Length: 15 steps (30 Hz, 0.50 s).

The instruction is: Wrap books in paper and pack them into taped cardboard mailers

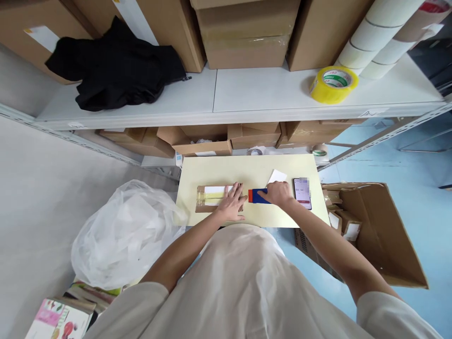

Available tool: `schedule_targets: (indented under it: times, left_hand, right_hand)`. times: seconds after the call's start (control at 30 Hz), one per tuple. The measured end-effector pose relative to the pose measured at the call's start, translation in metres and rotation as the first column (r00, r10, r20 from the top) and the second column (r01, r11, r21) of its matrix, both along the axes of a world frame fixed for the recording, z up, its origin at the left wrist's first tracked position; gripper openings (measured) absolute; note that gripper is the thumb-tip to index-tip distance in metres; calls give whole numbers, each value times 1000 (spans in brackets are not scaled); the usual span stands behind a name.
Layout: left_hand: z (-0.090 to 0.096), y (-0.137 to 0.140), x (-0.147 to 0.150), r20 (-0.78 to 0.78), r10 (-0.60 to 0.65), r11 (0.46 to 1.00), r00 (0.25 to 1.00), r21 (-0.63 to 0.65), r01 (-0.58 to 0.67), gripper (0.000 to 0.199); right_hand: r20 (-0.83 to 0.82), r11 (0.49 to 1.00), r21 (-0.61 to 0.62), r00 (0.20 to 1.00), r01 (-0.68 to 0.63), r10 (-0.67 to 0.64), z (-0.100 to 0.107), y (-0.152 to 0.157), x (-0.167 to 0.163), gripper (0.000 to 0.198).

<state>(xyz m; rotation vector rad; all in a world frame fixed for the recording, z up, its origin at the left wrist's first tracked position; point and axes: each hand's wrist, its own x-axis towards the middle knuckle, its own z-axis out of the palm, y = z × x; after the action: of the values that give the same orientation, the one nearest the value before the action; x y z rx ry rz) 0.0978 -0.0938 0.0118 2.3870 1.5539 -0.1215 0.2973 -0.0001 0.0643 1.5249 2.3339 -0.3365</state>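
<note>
A small flat cardboard parcel [200, 202] lies on the pale yellow table, with a white label [209, 190] and clear yellowish tape across its top. My left hand [231, 203] rests on the parcel's right end, its fingers spread and holding nothing. Just to the right, my right hand [278, 193] is closed around a flat blue tool with an orange-red end [259, 196]. That red end points left towards the parcel, and what kind of tool it is cannot be made out. Some white paper slips [277, 175] lie behind my right hand.
A phone [302, 193] lies at the table's [247, 165] right. Above, a shelf [261, 92] holds boxes, black cloth [116, 70] and yellow tape [334, 84]. A translucent plastic bag [123, 235] bulges at left. An open carton [384, 230] with small boxes stands at right.
</note>
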Motion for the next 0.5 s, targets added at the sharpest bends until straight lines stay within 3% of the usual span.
schedule_targets:
  times: [0.13,0.23,0.37,0.5]
  left_hand:
    - [2,2,9,-40,32,999,999,-22,-33,77]
    - [3,2,13,-23,60,998,998,-26,-60,75]
    - [3,1,13,40,111,994,993,-29,-110,84]
    - [2,0,13,71,136,991,988,-21,-135,107]
  right_hand:
    - [4,995,13,995,-101,101,0,-15,-39,43]
    - [-13,994,14,994,-110,111,-5,-22,-38,41]
    - [-117,991,104,991,85,-72,-14,-29,-7,55]
    - [-164,965,76,957,252,-238,-32,-46,27,41]
